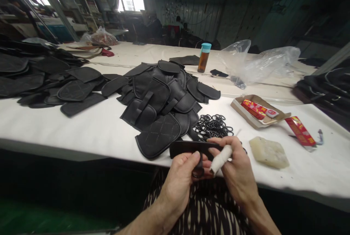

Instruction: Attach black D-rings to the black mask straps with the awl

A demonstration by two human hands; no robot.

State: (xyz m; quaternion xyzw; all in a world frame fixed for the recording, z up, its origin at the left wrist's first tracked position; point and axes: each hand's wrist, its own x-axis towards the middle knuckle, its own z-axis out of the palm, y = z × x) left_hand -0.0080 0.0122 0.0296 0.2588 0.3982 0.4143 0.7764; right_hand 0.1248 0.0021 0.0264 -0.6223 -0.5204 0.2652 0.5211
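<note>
My left hand (182,176) pinches a black leather piece (188,148) at the table's front edge, its thumb pressed on a looped strap end (198,169). Closed round the other end of that piece is my right hand (239,167). A white wrapping (221,159) covers one digit of this hand. Just beyond the hands lies a heap of black rings (213,125). To their left rises a pile of black padded leather pieces (161,96), some with straps across them. Whether a ring sits in the strap loop is hidden by my fingers.
Right of my hands rests a yellowish wax-like block (269,152). Behind it are an open cardboard box (250,121) with red packets and another red packet (300,133). A bottle (203,58) stands farther back, near clear plastic bags (257,62). More black pieces (76,87) lie left.
</note>
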